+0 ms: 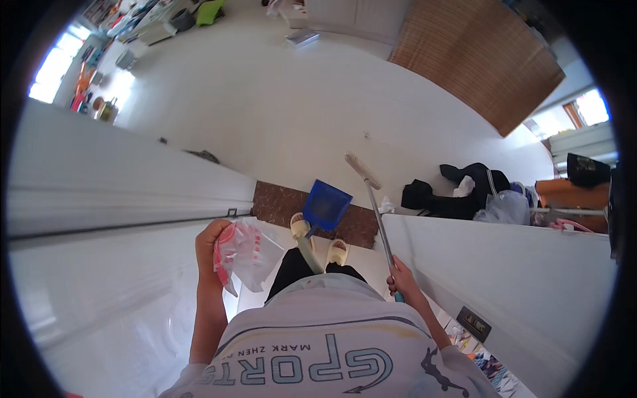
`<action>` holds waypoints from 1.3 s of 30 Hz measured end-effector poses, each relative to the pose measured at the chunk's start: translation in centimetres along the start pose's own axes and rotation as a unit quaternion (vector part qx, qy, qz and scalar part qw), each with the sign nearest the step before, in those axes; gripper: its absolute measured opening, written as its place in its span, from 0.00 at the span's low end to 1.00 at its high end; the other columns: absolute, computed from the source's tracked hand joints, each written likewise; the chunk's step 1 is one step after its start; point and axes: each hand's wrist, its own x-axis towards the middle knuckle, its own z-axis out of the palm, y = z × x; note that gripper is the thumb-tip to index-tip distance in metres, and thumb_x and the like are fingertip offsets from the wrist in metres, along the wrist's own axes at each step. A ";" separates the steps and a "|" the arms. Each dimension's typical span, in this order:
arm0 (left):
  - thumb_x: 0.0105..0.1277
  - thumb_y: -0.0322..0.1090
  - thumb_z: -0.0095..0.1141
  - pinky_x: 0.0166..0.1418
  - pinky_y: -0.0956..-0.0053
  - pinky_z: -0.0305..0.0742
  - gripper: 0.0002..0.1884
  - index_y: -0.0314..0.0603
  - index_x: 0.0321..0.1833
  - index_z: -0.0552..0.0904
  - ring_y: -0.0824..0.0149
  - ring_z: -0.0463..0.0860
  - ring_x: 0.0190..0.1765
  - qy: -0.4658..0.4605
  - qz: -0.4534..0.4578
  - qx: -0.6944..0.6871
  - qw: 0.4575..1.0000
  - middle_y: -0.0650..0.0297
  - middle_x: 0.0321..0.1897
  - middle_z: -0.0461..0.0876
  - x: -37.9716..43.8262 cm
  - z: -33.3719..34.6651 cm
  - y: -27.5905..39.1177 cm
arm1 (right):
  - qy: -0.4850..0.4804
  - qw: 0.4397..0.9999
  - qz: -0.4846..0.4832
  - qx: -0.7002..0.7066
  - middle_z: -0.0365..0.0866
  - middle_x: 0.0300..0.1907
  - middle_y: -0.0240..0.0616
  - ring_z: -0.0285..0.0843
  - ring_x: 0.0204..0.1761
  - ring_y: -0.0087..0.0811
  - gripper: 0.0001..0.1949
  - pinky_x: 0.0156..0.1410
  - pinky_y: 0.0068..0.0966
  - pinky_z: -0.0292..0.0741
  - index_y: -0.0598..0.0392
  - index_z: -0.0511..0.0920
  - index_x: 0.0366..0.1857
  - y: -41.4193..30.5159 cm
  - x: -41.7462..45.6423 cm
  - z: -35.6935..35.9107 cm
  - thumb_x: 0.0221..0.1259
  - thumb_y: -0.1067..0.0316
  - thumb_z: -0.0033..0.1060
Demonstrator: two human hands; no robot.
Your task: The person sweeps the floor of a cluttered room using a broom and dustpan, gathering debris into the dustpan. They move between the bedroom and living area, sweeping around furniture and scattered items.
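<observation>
A crumpled clear plastic bag with red print (249, 253) hangs from my left hand (211, 244), whose fingers are closed on it. My right hand (404, 283) grips the lower end of a long grey handle that leads up to a pale brush head (363, 170) over the white floor. Between the two hands, a blue dustpan (327, 205) lies over the brown marbled threshold (278, 199). Its pale handle (309, 256) slants back toward my legs, and neither hand is on it. Yellow slippers (338, 252) are on my feet just behind the threshold.
White walls or door panels (124, 179) flank the doorway on both sides. Dark clothing (448, 199) and a clear plastic bag (505, 208) lie beyond the right wall. A woven brown mat (473, 54) covers the upper right. Crumpled white tissue (386, 205) sits near the brush handle.
</observation>
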 end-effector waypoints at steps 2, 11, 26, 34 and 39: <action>0.56 0.20 0.52 0.37 0.84 0.69 0.05 0.38 0.31 0.79 0.80 0.72 0.31 -0.024 0.028 0.018 0.999 0.73 0.26 0.75 2.4 0.6 0.5 | 0.015 1.000 0.001 0.003 0.68 0.18 0.33 0.63 0.14 0.23 0.27 0.19 0.27 0.67 0.35 0.55 0.74 -0.9 0.0 0.4 0.71 0.59 0.42; 0.55 0.21 0.52 0.40 0.83 0.68 0.04 0.38 0.30 0.78 0.79 0.72 0.33 -0.123 0.065 0.094 0.986 0.74 0.26 0.74 14.7 1.6 1.7 | 0.087 0.993 0.026 0.075 0.66 0.20 0.30 0.61 0.16 0.21 0.28 0.20 0.25 0.66 0.41 0.53 0.74 -4.7 -0.1 4.9 0.71 0.58 0.42; 0.55 0.21 0.53 0.35 0.85 0.66 0.03 0.37 0.29 0.78 0.81 0.70 0.30 -0.168 0.102 0.112 0.974 0.74 0.24 0.74 24.7 3.5 4.2 | 0.148 0.976 0.008 0.159 0.65 0.16 0.30 0.61 0.13 0.22 0.27 0.18 0.27 0.67 0.36 0.54 0.74 -10.4 4.6 5.5 0.72 0.62 0.42; 0.56 0.20 0.52 0.36 0.84 0.66 0.04 0.37 0.29 0.78 0.81 0.70 0.31 -0.122 0.067 0.123 0.983 0.73 0.24 0.73 26.0 6.4 6.3 | 0.126 0.982 -0.013 0.140 0.66 0.17 0.30 0.63 0.13 0.23 0.26 0.17 0.26 0.65 0.35 0.56 0.73 -16.0 10.6 0.1 0.71 0.62 0.42; 0.55 0.21 0.52 0.36 0.84 0.66 0.03 0.37 0.29 0.78 0.80 0.70 0.31 -0.108 0.072 0.136 0.982 0.73 0.25 0.73 25.8 9.8 7.4 | 0.107 0.985 -0.015 0.133 0.66 0.17 0.31 0.63 0.13 0.23 0.24 0.17 0.26 0.64 0.34 0.61 0.70 -19.8 13.1 -2.8 0.70 0.61 0.42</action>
